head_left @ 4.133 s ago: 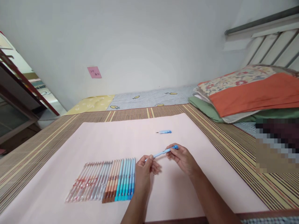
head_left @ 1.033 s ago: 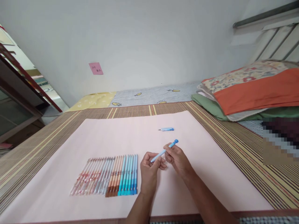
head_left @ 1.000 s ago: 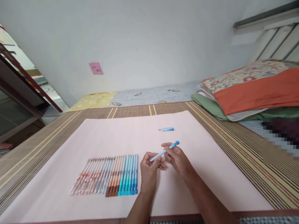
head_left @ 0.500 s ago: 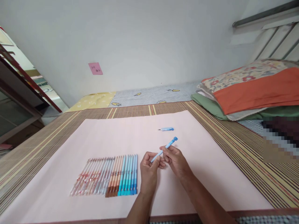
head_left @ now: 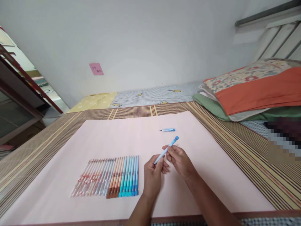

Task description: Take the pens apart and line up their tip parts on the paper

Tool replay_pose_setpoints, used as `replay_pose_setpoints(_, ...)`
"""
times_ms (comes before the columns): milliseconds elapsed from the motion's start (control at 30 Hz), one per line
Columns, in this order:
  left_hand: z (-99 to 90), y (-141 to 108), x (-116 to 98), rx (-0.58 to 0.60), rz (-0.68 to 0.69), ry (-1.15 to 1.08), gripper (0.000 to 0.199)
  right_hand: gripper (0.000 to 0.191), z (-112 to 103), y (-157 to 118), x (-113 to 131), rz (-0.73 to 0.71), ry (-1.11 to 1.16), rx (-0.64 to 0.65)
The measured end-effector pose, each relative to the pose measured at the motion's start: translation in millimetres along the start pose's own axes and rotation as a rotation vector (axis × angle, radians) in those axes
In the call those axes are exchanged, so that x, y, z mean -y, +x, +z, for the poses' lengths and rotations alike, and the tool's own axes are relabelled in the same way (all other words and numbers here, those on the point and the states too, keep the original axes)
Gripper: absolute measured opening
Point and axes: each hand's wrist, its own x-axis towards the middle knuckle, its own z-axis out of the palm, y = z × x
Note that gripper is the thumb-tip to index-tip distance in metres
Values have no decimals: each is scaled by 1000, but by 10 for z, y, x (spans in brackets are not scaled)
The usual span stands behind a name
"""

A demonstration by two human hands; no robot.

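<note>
The right hand (head_left: 180, 160) is covering part of the pen (head_left: 162, 155), whose lower tip is blurring against the left hand (head_left: 152, 174). In the row (head_left: 107, 177), clear pens (head_left: 90, 180) are blurring together. The left hand is pinching the pen's lower end; the right hand is clamping its middle. The pen is slanting in the air right of the row, showing a pale blue barrel and darker blue top.

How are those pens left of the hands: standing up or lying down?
Lying down: the pens rest side by side on the pink sheet, their lengths showing along it.
</note>
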Motion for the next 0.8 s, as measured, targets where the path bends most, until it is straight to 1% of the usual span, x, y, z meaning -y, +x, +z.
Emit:
replay_pose_setpoints(67, -3, -15, -7, -37, 111, 178, 29, 42, 25, -5, -6, -2, -2, -21)
replay_pose_setpoints(100, 0, -17, -12, -48, 142, 230, 27, 42, 30, -6, -3, -4, -3, -32)
replay_pose_setpoints(133, 6, -16, -16, -49, 141, 239, 27, 41, 29, -6, 4, -7, -5, -42)
replay_pose_setpoints(167, 14, -13, -18, -32, 105, 202, 28, 41, 21, -5, 14, -10, -10, -49)
replay_pose_setpoints(233, 29, -1, -18, 38, -38, 22, 38, 41, -11, -3, 43, -17, -46, -44)
replay_pose_setpoints(333, 17, 24, -2, 149, -250, -267, 54, 44, -71, -5, 97, -14, -156, 25)
replay_pose_setpoints(400, -11, 45, 13, 211, -322, -350, 53, 46, -93, -10, 123, -10, -215, 67)
replay_pose_setpoints(433, -26, 55, 20, 235, -331, -359, 50, 47, -96, -13, 129, -14, -238, 76)
replay_pose_setpoints(500, -45, 69, 29, 249, -294, -328, 44, 48, -89, -16, 126, -37, -278, 72)
replay_pose_setpoints(567, -47, 68, 35, 205, -211, -245, 38, 48, -71, -16, 105, -61, -309, 59)
replay_pose_setpoints(633, -40, 50, 44, 130, -122, -106, 31, 47, -46, -16, 74, -67, -329, 42)
replay_pose_setpoints(800, -27, -16, 97, -124, 113, 407, 19, 40, 56, -20, -15, -90, -337, -14)
